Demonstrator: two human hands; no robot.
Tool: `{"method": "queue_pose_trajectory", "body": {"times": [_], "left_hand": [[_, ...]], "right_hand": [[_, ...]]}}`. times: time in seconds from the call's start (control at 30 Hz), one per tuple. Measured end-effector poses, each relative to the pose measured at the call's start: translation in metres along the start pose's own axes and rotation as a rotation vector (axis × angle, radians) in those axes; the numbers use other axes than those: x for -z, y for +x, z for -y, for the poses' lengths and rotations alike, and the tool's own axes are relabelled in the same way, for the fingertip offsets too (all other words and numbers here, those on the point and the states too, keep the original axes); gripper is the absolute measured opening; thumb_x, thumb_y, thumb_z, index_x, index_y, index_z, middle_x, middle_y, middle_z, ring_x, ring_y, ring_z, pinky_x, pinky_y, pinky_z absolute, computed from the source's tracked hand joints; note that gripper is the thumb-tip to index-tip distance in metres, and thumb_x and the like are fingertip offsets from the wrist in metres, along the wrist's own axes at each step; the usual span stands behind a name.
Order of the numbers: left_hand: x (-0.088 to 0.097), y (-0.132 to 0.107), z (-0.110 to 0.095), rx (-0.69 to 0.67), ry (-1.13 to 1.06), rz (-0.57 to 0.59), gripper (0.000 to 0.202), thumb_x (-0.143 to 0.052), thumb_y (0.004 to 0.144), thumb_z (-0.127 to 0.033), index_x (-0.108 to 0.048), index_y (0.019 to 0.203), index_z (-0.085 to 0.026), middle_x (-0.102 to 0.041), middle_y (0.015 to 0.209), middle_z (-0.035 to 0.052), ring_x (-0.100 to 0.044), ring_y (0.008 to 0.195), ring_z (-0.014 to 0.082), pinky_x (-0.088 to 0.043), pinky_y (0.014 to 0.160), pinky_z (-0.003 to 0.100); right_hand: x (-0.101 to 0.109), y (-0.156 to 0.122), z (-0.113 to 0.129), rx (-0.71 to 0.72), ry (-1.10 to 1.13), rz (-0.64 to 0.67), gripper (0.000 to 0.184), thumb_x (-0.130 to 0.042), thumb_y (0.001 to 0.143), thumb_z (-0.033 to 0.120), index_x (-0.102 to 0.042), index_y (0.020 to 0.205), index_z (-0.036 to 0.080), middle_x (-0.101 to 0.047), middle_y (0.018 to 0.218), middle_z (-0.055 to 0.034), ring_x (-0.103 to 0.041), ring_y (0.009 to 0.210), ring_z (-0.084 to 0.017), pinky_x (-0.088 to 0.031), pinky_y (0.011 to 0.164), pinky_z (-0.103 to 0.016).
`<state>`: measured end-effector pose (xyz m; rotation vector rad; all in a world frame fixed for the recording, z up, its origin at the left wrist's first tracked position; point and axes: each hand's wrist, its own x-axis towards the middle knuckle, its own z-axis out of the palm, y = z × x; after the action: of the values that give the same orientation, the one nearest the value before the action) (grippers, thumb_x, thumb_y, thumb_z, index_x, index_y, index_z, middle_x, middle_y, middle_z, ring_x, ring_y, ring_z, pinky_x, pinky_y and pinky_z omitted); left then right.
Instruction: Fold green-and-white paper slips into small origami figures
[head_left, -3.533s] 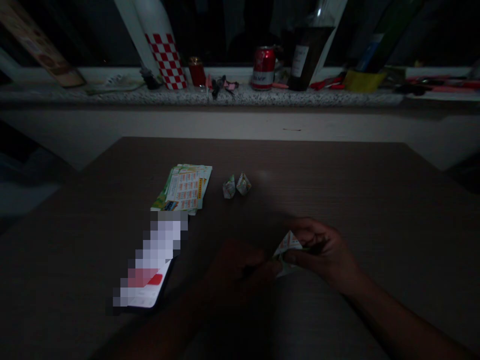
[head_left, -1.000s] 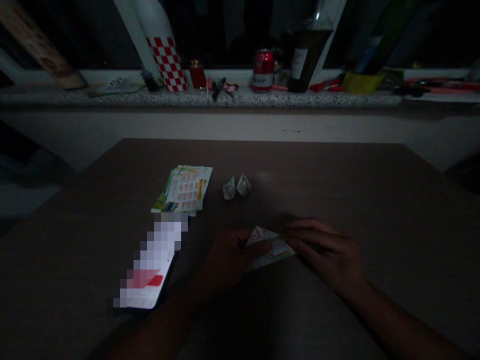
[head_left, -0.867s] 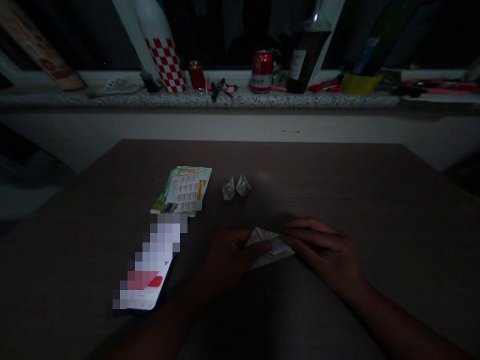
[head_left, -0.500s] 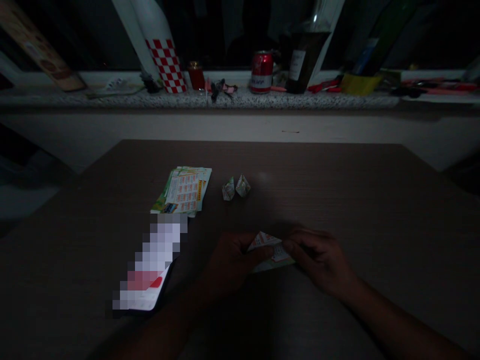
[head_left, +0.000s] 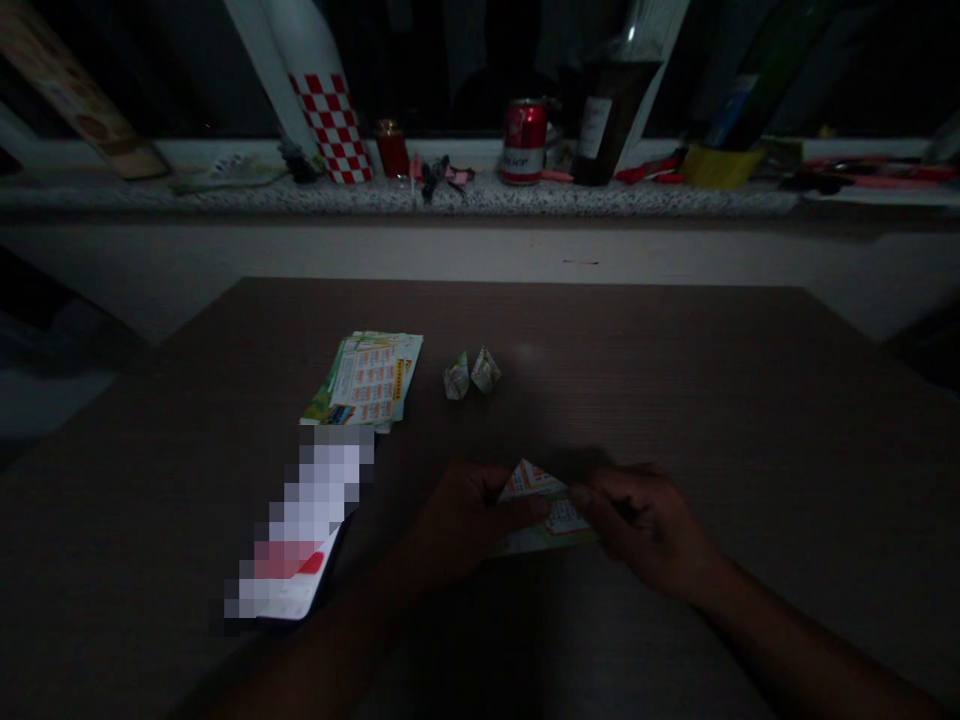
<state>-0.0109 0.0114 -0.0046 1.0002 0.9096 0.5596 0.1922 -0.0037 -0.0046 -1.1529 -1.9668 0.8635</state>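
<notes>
Over the front middle of the table, a printed sheet of paper [head_left: 566, 517] with a folded, pointed top is held between both hands. My left hand [head_left: 469, 520] pinches its left side, the thumb lying across the front. At the right edge, my right hand [head_left: 649, 520] grips the paper between thumb and fingers. Beyond the hands sit two small folded paper pieces, a left one [head_left: 456, 378] and a right one [head_left: 485, 371], side by side. A stack of similar printed sheets [head_left: 373, 378] lies to their left.
A lit phone [head_left: 289, 600], its screen mostly pixelated, lies left of my hands on the wooden table [head_left: 675, 380]. Along the stone windowsill [head_left: 465, 202] stand a red-checked bottle [head_left: 335, 125], a red can [head_left: 523, 140], a small jar [head_left: 391, 150] and a dark bottle [head_left: 600, 130].
My right hand has shifted slightly right along the paper, and more of the sheet's printed front shows between the hands. The left hand keeps its grip.
</notes>
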Motion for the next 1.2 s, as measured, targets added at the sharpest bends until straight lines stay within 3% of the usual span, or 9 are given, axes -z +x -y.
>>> {"method": "queue_pose_trajectory", "body": {"times": [0.2, 0.33, 0.43, 0.57, 0.63, 0.77, 0.9, 1.0, 1.2], "left_hand": [[0.002, -0.001, -0.003, 0.029, -0.003, -0.039, 0.028, -0.074, 0.072, -0.036, -0.074, 0.09, -0.015, -0.074, 0.084, 0.0049, -0.065, 0.072, 0.0162, -0.045, 0.066, 0.025], [0.003, -0.002, -0.007, 0.045, 0.007, -0.091, 0.031, -0.076, 0.07, -0.037, -0.074, 0.091, -0.015, -0.075, 0.085, 0.0052, -0.066, 0.071, 0.0169, -0.047, 0.067, 0.027], [0.003, -0.001, -0.008, 0.031, -0.002, -0.082, 0.032, -0.076, 0.069, -0.037, -0.074, 0.091, -0.014, -0.075, 0.086, 0.0059, -0.067, 0.073, 0.0182, -0.048, 0.068, 0.028], [0.003, 0.001, -0.006, 0.013, -0.115, -0.02, 0.039, -0.08, 0.065, -0.034, -0.07, 0.097, -0.015, -0.073, 0.091, 0.0064, -0.068, 0.078, 0.0202, -0.051, 0.072, 0.03], [0.003, 0.002, -0.005, 0.0, -0.15, -0.022, 0.042, -0.082, 0.064, -0.03, -0.067, 0.101, -0.017, -0.072, 0.094, 0.0053, -0.068, 0.08, 0.0203, -0.052, 0.072, 0.031], [0.002, 0.003, -0.001, -0.039, -0.186, -0.009, 0.047, -0.08, 0.068, -0.024, -0.062, 0.111, -0.022, -0.069, 0.102, 0.0031, -0.067, 0.085, 0.0196, -0.052, 0.072, 0.031], [0.001, 0.002, 0.001, -0.056, -0.162, -0.006, 0.055, -0.075, 0.074, -0.03, -0.056, 0.124, -0.02, -0.069, 0.104, 0.0081, -0.068, 0.081, 0.0199, -0.052, 0.074, 0.034], [-0.001, 0.001, 0.0, -0.047, -0.079, -0.054, 0.059, -0.07, 0.078, -0.036, -0.05, 0.131, -0.018, -0.071, 0.098, 0.0093, -0.068, 0.076, 0.02, -0.052, 0.072, 0.034], [-0.003, -0.002, -0.004, -0.235, 0.269, -0.068, 0.025, -0.058, 0.086, -0.029, -0.069, 0.106, -0.019, -0.071, 0.103, 0.0055, -0.064, 0.095, 0.0205, -0.047, 0.081, 0.028]], "right_hand": [[-0.001, -0.001, -0.009, -0.108, 0.254, 0.118, 0.058, -0.034, 0.097, 0.045, -0.043, 0.046, 0.019, -0.042, 0.038, 0.0041, -0.04, 0.034, -0.008, -0.031, 0.038, -0.021], [0.003, -0.001, -0.014, -0.094, 0.342, 0.052, 0.069, -0.024, 0.099, 0.048, -0.052, 0.044, 0.018, -0.046, 0.036, 0.001, -0.046, 0.036, -0.01, -0.038, 0.041, -0.023], [0.006, 0.001, -0.012, -0.082, 0.282, -0.012, 0.059, -0.032, 0.099, 0.043, -0.059, 0.053, 0.017, -0.055, 0.044, -0.0005, -0.053, 0.041, -0.011, -0.043, 0.044, -0.023], [0.004, 0.001, -0.009, -0.021, 0.151, -0.118, 0.018, -0.053, 0.091, 0.027, -0.068, 0.09, 0.018, -0.071, 0.069, -0.0035, -0.065, 0.06, -0.015, -0.052, 0.056, -0.024], [0.003, 0.001, -0.01, 0.08, 0.128, -0.143, 0.017, -0.058, 0.087, 0.019, -0.067, 0.1, 0.021, -0.073, 0.083, -0.0051, -0.068, 0.073, -0.017, -0.055, 0.065, -0.026], [0.003, 0.002, -0.01, 0.258, 0.138, -0.065, 0.022, -0.058, 0.084, 0.014, -0.069, 0.102, 0.023, -0.069, 0.1, -0.0087, -0.067, 0.091, -0.022, -0.055, 0.074, -0.032], [0.005, 0.004, -0.007, 0.258, 0.126, -0.07, 0.017, -0.059, 0.086, 0.017, -0.069, 0.098, 0.023, -0.067, 0.106, -0.0102, -0.066, 0.096, -0.023, -0.056, 0.076, -0.034], [0.005, 0.004, -0.006, 0.229, 0.148, -0.093, 0.012, -0.061, 0.085, 0.017, -0.067, 0.095, 0.021, -0.07, 0.098, -0.0093, -0.067, 0.091, -0.022, -0.055, 0.076, -0.035], [0.002, 0.0, -0.009, 0.036, 0.128, -0.17, 0.009, -0.066, 0.082, 0.021, -0.067, 0.091, 0.021, -0.072, 0.082, -0.0039, -0.068, 0.072, -0.017, -0.056, 0.066, -0.027]]}}
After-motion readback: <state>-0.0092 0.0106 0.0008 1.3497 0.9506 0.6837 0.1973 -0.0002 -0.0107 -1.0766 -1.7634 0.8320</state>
